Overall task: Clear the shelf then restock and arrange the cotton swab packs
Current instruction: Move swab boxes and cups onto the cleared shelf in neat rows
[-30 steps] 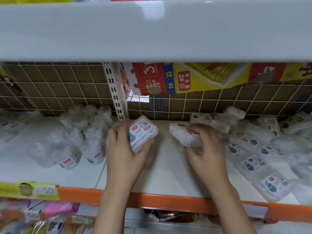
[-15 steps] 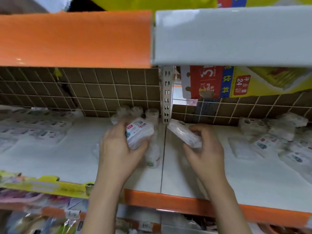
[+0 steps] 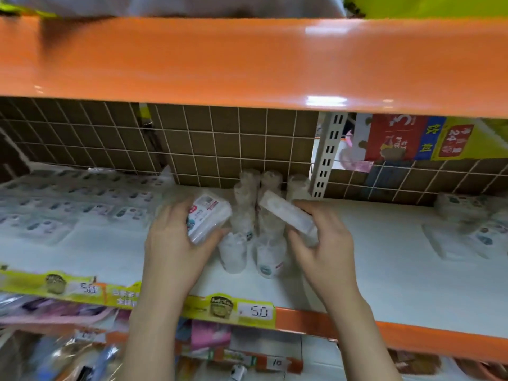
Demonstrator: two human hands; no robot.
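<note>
- The left hand (image 3: 176, 243), in the centre of the frame, is gripping a clear rectangular cotton swab pack (image 3: 209, 215), fingers curled over its far side and thumb under its near edge; the printed label is facing up.
- The right hand (image 3: 327, 243), just right of centre, is pinching a second swab pack (image 3: 286, 213) between thumb and curled fingers, the pack tilting edge-on toward the upper left.
- Both packs are sitting above the white shelf (image 3: 357, 270), apart from each other.
- Between the two hands, a cluster of bagged round swab tubs (image 3: 264, 251) is standing on the shelf, reaching back to the wire grid backing (image 3: 220, 144).
- Rows of flat packs (image 3: 68, 204) are lying at the left of the frame, blurred.
- More swab packs (image 3: 467, 232) are lying at the right edge.
- A yellow price strip (image 3: 242, 309) is running along the shelf's front lip, lower centre.
- An orange upper shelf edge (image 3: 247, 64) is filling the top of the frame.
</note>
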